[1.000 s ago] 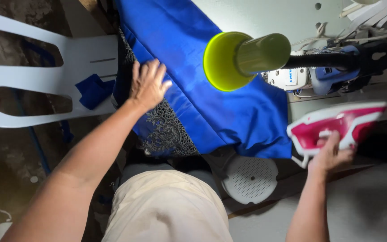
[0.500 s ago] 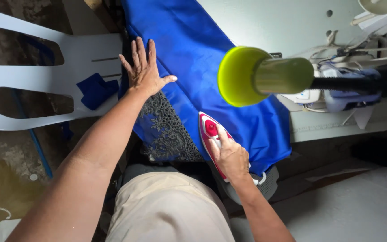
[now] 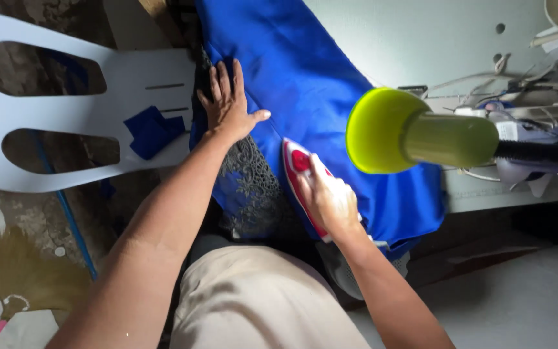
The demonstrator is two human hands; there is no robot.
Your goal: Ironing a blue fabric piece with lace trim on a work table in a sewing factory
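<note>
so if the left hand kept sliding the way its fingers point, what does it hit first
The left hand lies flat on the blue fabric, fingers pointing up the frame. Straight on it probably meets only more fabric, near its left edge; no other object shows there.

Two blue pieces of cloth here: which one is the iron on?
The big blue cloth on the table, with the iron in the right hand. The small blue scrap lies apart on the white chair.

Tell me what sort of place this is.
Probably a home sewing or tailoring corner: the right hand runs an iron over blue cloth, the left hand flattens it, and a broom lies nearby.
</note>
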